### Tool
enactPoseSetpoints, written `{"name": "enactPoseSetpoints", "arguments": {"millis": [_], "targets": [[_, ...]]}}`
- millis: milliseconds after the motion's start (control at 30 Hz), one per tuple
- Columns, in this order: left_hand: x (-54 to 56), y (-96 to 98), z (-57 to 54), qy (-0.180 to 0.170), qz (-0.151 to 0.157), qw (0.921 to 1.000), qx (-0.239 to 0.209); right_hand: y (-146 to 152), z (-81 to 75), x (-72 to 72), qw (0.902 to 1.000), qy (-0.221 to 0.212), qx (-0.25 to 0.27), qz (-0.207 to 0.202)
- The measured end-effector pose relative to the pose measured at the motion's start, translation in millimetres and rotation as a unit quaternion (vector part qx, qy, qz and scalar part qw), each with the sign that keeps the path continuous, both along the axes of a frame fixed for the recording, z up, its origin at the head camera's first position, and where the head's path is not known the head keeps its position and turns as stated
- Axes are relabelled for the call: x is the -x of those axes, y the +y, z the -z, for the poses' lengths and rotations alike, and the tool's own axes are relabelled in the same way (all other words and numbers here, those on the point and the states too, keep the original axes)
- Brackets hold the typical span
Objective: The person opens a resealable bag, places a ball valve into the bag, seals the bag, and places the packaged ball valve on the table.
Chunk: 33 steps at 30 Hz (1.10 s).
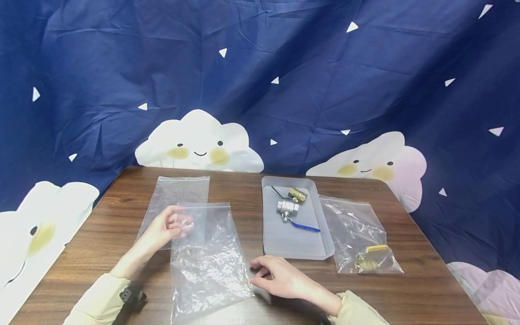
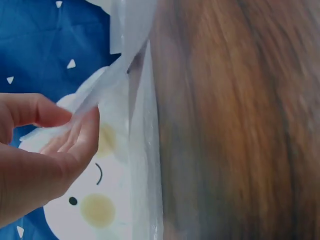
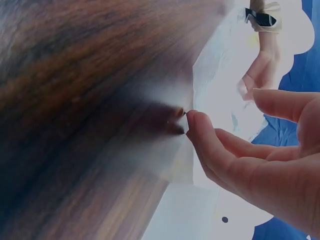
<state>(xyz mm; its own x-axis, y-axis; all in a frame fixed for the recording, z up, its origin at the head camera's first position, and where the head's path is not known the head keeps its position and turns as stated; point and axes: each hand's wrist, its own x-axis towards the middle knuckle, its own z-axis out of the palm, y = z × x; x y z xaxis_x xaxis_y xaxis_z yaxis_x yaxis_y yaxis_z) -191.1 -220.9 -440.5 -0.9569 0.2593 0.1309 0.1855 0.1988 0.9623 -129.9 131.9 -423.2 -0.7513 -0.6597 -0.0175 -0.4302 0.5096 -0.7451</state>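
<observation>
While the upper left edge of the nearest clear bag [image 1: 209,266] is pinched by the left hand [image 1: 167,228], the right hand [image 1: 278,276] is placed beside its lower right edge, thumb and fingers parted. The bag is held over the table [image 1: 418,282], left of the tray [image 1: 298,243].

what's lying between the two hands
In the head view, a clear plastic bag stretches between the left hand and the right hand.

A navy cloth [image 1: 170,58] with smiling clouds [image 1: 199,133] and white triangles [image 1: 352,27] hangs behind a wood-grain table [image 1: 422,284].
</observation>
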Motion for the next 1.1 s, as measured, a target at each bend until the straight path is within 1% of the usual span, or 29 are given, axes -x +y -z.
{"name": "enactPoseSetpoints", "arguments": {"millis": [133,267,333,500,667,767,933,1000,1100], "targets": [[-0.5,1.4,-0.8,-0.004,0.011,0.9986,-0.051,0.4,1.7,0.2,1.0000,0.005,0.001,0.004],[-1.6,4.0,-3.0,-0.028,0.022,0.9936,-0.107,-0.1,2.8,1.5,0.9999,0.004,0.006,0.009],[-2.5,5.2,-4.4,-0.031,0.030,0.9915,-0.123,-0.5,2.9,1.9,0.9999,0.000,0.010,0.011],[-4.4,8.0,-8.0,-0.023,0.043,0.9885,-0.143,-2.1,3.5,1.6,0.9992,-0.016,0.032,0.020],[-5.2,12.6,-12.9,-0.011,0.050,0.9855,-0.162,-1.0,3.8,1.3,0.9943,-0.056,0.084,0.031],[-6.0,16.9,-16.5,-0.004,0.051,0.9846,-0.167,2.0,3.5,1.7,0.9913,-0.071,0.106,0.034],[-7.7,24.5,-22.9,-0.005,0.037,0.9858,-0.164,8.6,2.8,1.4,0.9914,-0.061,0.111,0.035],[-8.0,27.9,-25.4,-0.009,0.032,0.9858,-0.164,11.7,2.1,0.7,0.9926,-0.049,0.106,0.033],[-7.5,33.4,-28.8,-0.007,0.035,0.9845,-0.171,16.3,1.5,0.0,0.9948,-0.027,0.094,0.030]]}}
